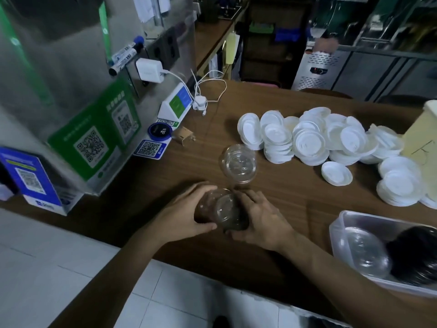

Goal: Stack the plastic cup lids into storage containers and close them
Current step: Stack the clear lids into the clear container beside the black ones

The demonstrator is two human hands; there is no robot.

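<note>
Gripping a short stack of clear round plastic lids (222, 210) from both sides, the left hand (186, 216) and right hand (262, 223) are curling around it over the brown wooden table (283, 176). A second clear lid stack (238, 163) is sitting just beyond. A heap of white round lids (319, 140) is lying further right. A translucent rectangular storage container (335, 235) at near right is holding clear and black lids.

We work in dim, greenish indoor light. The white lids (307, 143) are the brightest patch on the dark worktop (279, 192). Blur softens the clear lid stack (222, 210) between our left hand (186, 214) and right hand (262, 221); the far background is smeared, and edges bow outward.
</note>
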